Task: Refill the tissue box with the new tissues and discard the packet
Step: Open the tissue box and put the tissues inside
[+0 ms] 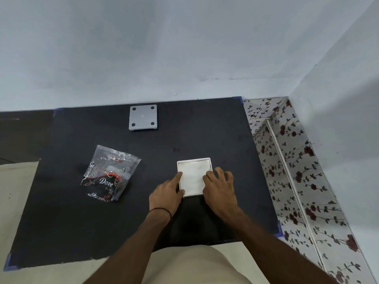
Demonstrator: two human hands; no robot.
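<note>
Now we see a square white tissue box (194, 176) sitting open-topped on the black mat (102, 222), right of centre and close to us, with a flat stack of white tissues (192, 173) filling it up to near the rim. Our left hand (166, 195) rests against the box's left wall, thumb and forefinger spread along that edge, the other fingers loosely curled on the mat; it grips nothing, only steadies the side. A thin dark band (161, 211) circles that wrist. Our right hand (220, 186) lies over the box's right edge, fingers spread and slightly bent, the fingertips (207, 177) pressing down on the tissues; it too has closed around nothing.

Well apart to the left lies the clear plastic packet (110, 173), crumpled and flattened, printed with "Dove" in white on a black and red design. It looks emptied, though we cannot be certain through the creases. Toward the far edge of the mat, near the pale wall (184, 48), a grey square lid (143, 117) with four dark round pads at its corners lies flat. Floral-patterned tiling (297, 171) runs along the right of the mat.
</note>
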